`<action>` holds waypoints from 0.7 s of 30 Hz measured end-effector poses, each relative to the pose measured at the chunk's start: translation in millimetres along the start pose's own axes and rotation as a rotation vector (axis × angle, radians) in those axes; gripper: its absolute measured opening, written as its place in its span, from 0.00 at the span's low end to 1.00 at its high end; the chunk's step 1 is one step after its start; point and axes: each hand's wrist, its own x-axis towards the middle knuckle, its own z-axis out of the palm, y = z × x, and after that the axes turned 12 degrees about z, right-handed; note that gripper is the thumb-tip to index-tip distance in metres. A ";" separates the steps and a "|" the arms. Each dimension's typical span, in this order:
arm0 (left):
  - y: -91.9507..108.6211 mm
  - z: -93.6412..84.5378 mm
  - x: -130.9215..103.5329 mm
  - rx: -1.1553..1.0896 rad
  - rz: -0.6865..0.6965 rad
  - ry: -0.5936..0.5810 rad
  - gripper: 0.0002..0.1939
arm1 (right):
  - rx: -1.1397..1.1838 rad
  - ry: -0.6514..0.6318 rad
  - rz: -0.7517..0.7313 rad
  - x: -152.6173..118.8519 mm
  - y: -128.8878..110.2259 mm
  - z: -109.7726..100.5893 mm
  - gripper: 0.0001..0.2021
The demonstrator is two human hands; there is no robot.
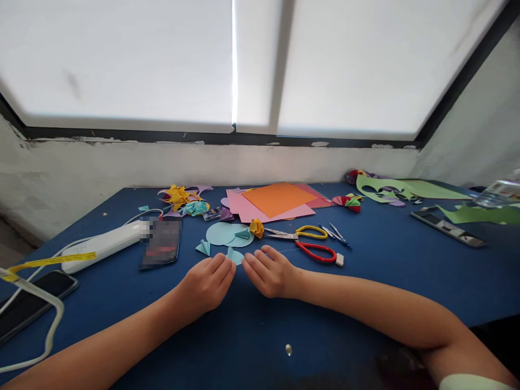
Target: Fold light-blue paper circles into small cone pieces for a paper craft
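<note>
A small light blue paper piece, partly folded, is held between my two hands above the table. My left hand pinches its left side, fingers closed. At its right edge, the closed fingertips of my right hand pinch the paper. The fingers hide part of it. Just beyond lie flat light blue paper circles, with a folded blue paper cone to their left. A yellow folded paper piece rests beside the tips of scissors with red and yellow handles. A thin thread-like line runs near my right hand.
Orange and pink paper sheets are stacked at the back. On the left are a white power strip, cables and phones. To the right lie a compass, an eraser, green paper scraps and another phone.
</note>
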 end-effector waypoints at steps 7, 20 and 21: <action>-0.1 -0.9 0.8 -0.012 0.003 0.025 0.08 | 0.030 0.023 0.061 -1.5 0.8 -3.9 0.07; 2.8 0.8 -3.2 -0.070 -0.035 0.014 0.06 | 0.093 0.011 0.055 -0.2 2.3 -5.7 0.08; 3.7 2.1 -3.9 -0.079 -0.043 0.009 0.06 | 0.100 0.011 0.063 0.0 2.2 -5.6 0.08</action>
